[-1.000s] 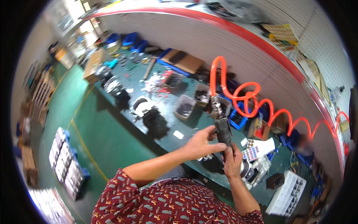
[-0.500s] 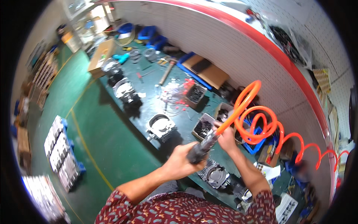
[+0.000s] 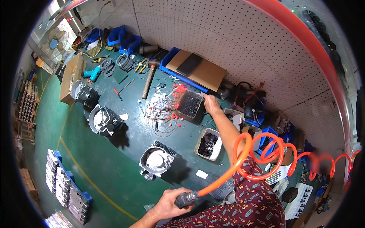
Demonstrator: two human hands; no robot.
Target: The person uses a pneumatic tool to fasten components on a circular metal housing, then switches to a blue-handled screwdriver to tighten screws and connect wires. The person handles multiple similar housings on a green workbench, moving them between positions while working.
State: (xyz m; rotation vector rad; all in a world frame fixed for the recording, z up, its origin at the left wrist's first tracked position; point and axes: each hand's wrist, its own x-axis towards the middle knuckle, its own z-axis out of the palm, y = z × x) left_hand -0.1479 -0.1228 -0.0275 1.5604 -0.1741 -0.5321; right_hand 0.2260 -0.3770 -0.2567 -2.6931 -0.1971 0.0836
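Observation:
My left hand [image 3: 170,204], low in the view, is wrapped round a dark air tool [image 3: 184,200]. An orange coiled air hose [image 3: 224,177] runs from its end off to the right; my fingers cover most of the tool. Reaching far across the bench, my right hand [image 3: 211,104] has its fingers closed on the right rim of an open box [image 3: 181,107] of small dark screws. Nearer me stands a second box [image 3: 198,148] holding black parts and something white. A finned metal housing [image 3: 156,159] with a round pale centre sits left of it.
White-and-red wire connectors [image 3: 159,106] lie heaped beside the screw box. A hammer [image 3: 149,81], a red-handled screwdriver [image 3: 118,93] and a teal power drill [image 3: 92,74] lie farther back. More housings [image 3: 102,120] line the bench's left edge. A pegboard wall [image 3: 213,30] rises behind.
My right hand has left the tool's hose end and reached forward to the screw box. My left hand has drawn the tool down toward me. The view has shifted.

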